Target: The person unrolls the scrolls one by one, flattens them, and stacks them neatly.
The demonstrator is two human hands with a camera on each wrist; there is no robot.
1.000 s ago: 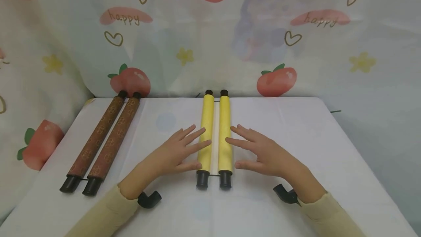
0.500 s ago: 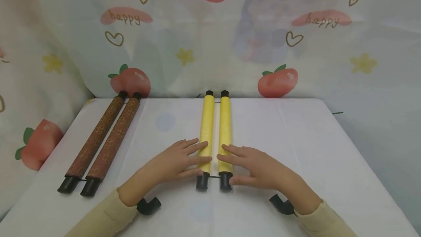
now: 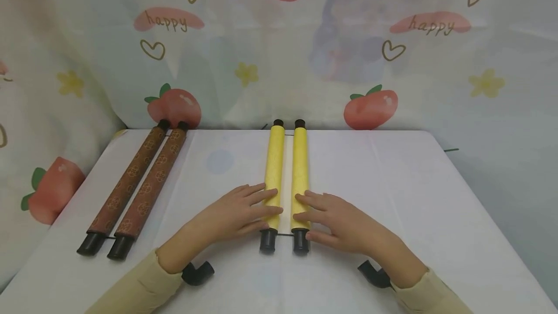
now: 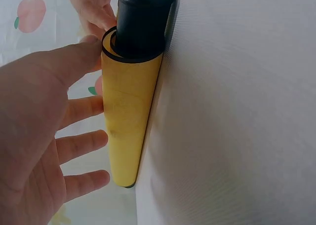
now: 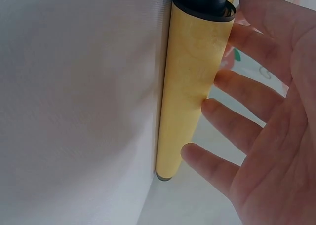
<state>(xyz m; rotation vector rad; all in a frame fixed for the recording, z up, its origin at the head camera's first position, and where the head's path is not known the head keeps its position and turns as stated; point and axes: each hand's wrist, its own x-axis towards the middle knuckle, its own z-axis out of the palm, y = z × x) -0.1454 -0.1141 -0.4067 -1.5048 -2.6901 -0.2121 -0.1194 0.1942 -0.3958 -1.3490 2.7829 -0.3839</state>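
Observation:
In the head view a yellow scroll (image 3: 301, 164) lies on the table, rolled in from both sides into two parallel rollers with black end knobs. A narrow pale strip shows between the rollers. My left hand (image 3: 233, 214) is at the near part of the left roller, fingers spread and nearly straight. On the other side, my right hand (image 3: 348, 224) reaches over the right roller with its fingers slightly bent. The left wrist view shows the fingertips right at the side of the yellow roller (image 4: 131, 106). Fingertips also meet the roller (image 5: 195, 72) in the right wrist view.
A brown patterned scroll (image 3: 146, 193), also on two rollers with black knobs, lies slanted at the left of the white table (image 3: 379, 168). A printed cloth (image 3: 279, 52) hangs behind the table. Black curved pieces (image 3: 198, 274) sit at both wrists.
Both hands have come down and toward the near end of the yellow scroll, with fingertips now over its rollers. The brown scroll stays where it was.

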